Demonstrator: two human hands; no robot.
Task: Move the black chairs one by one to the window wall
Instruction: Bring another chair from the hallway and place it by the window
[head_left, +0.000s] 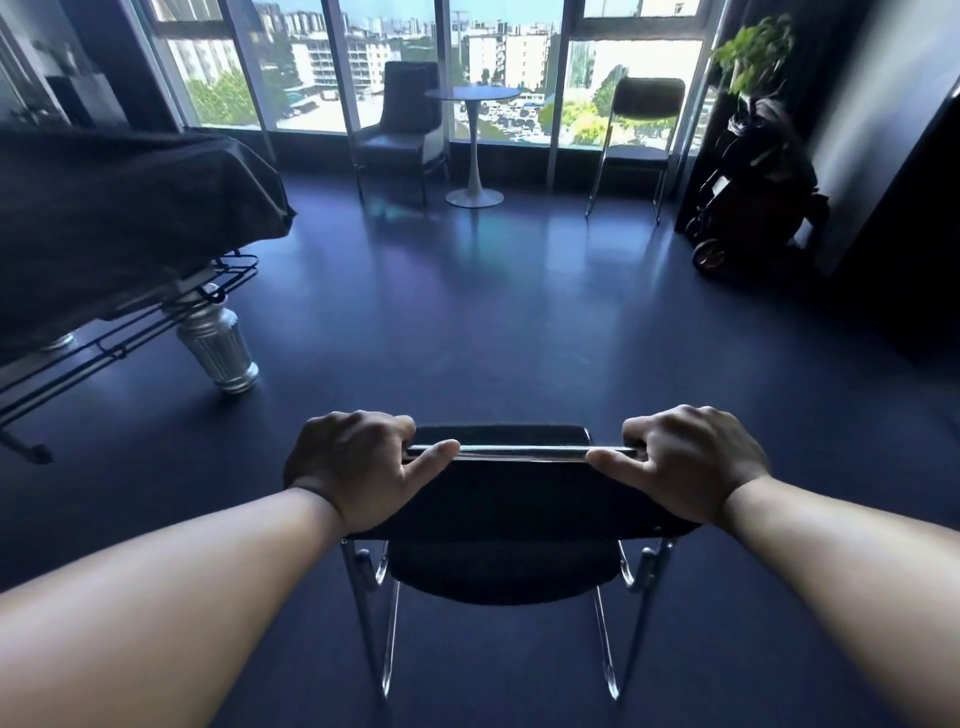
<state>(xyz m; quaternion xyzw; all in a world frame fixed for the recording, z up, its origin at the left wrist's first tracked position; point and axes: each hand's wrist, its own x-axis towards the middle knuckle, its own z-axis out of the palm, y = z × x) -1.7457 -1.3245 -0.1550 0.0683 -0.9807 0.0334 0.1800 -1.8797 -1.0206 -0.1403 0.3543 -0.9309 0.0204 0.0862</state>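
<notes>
A black chair (511, 509) with chrome legs stands right in front of me on the dark floor, its back toward me. My left hand (358, 462) grips the left end of the backrest's top edge, thumb along the chrome rail. My right hand (685, 460) grips the right end the same way. Another black chair (641, 124) with chrome legs stands at the window wall (395, 67), far right. A dark armchair (402, 130) sits by the windows left of a small round table (474, 96).
A table under a black cover (119, 218) with a thick silver leg (221, 348) fills the left side. A folded stroller (748, 192) and a green plant (753, 49) stand at the far right. A dark wall runs along the right. Open floor lies ahead.
</notes>
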